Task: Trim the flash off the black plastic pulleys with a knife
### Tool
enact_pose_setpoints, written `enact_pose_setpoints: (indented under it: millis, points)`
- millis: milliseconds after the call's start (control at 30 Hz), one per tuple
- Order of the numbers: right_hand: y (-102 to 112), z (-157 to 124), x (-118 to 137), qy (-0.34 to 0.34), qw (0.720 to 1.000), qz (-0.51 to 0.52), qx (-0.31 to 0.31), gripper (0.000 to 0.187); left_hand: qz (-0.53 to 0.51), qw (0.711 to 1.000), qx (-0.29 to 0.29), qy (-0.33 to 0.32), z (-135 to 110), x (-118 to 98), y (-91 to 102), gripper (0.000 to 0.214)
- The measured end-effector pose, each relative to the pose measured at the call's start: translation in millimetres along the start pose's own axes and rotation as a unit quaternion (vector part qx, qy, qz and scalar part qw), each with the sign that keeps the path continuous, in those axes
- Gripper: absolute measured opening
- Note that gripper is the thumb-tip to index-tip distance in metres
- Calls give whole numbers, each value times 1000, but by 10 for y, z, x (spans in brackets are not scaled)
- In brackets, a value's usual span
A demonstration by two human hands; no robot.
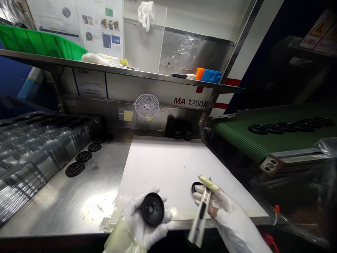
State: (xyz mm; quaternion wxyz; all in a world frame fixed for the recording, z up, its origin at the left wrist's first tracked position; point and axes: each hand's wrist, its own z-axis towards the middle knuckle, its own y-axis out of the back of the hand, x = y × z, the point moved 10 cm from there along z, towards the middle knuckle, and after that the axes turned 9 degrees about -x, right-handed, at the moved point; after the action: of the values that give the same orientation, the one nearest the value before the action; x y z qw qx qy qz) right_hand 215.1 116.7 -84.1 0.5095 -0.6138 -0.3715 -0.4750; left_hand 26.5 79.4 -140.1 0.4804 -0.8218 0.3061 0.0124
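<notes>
Head view: work on one black disc (153, 209) appears under way, the piece cupped in the gloved left hand (139, 226). Disc is round, ridged, with a lighter centre and small holes. Right hand (220, 201), apart from the left, grips a utility knife (201, 216). Second disc (194, 186) lies beside it on white sheet (160, 161); further discs (75, 169) rest on desk (105, 189) and green conveyor (244, 144). Which are finished cannot be told.
</notes>
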Motion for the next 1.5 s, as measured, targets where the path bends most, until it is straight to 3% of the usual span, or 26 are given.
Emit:
enact_pose_setpoints:
  millis: [133,267,367,600,833,1067,1500]
  points:
    - [-291,-227,-17,17,999,1,45,47,79,995,49,-27,8,40,-40,47]
    - [-565,-425,-270,-40,992,-37,117,42,100,993,59,8,91,158,5,52]
    - [-663,-522,-387,-62,987,-66,130,36,105,992,68,18,43,202,-30,53]
    - [-691,-521,-423,-63,990,-74,103,25,158,987,-16,-24,-101,217,34,47]
    - [-653,-513,-602,-78,984,-125,99,32,133,989,42,-45,-119,204,-27,44]
    - [-726,-605,-663,-91,987,-64,114,42,148,988,50,15,-119,298,-16,48]
    - [-779,-748,-848,-181,978,29,103,38,159,986,38,43,-95,361,58,56]
